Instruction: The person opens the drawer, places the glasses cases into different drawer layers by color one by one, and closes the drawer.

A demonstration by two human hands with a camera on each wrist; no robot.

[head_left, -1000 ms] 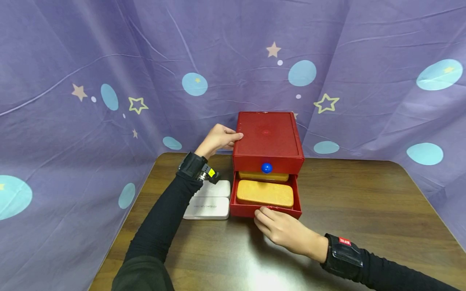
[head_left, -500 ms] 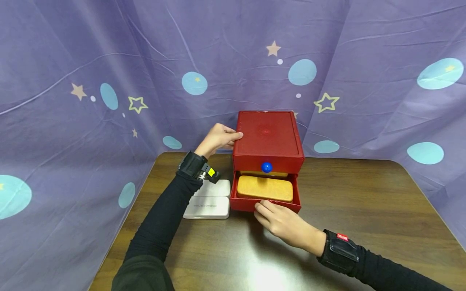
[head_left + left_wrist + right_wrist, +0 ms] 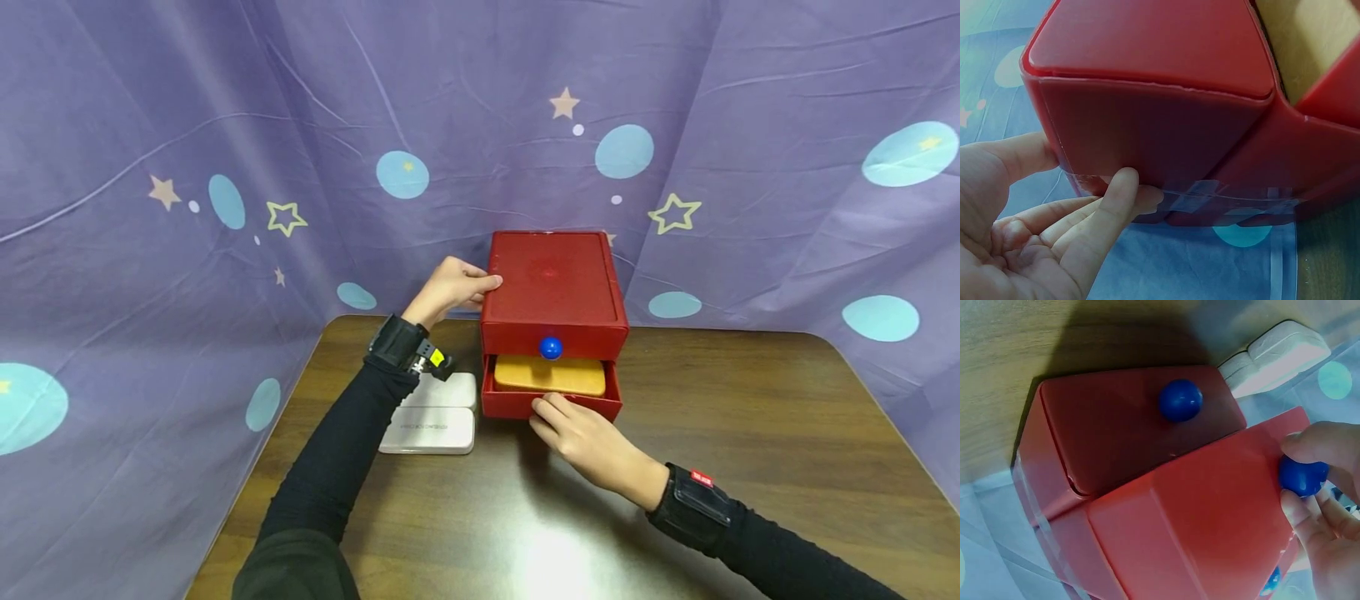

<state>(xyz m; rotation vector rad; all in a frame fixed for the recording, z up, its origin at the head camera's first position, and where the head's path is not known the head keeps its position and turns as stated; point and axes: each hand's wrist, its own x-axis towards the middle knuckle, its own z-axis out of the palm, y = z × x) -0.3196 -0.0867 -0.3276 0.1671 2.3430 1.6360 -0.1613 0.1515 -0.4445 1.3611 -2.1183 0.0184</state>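
A red two-drawer box (image 3: 555, 279) stands at the back of the table. Its lower drawer (image 3: 512, 407) is partly pulled out, and inside lies a yellow rounded block-like case (image 3: 551, 375). My right hand (image 3: 581, 437) is at the drawer's front. In the right wrist view its thumb and fingers pinch a round blue knob (image 3: 1302, 477). The closed upper drawer has a blue knob (image 3: 551, 347) too. My left hand (image 3: 450, 287) rests on the box's left edge, thumb on top. The left wrist view shows its fingers (image 3: 1119, 194) against the side, fairly straight.
Two white flat cases (image 3: 427, 431), one with faint lettering, lie just left of the box. The wooden table (image 3: 750, 433) extends to the right and front. Behind it hangs a purple curtain (image 3: 480, 125) with stars and blue ovals.
My right hand has moved away from me, and the lower drawer has slid further in with it. A second yellow case behind the front one has gone out of sight. My left hand stays put.
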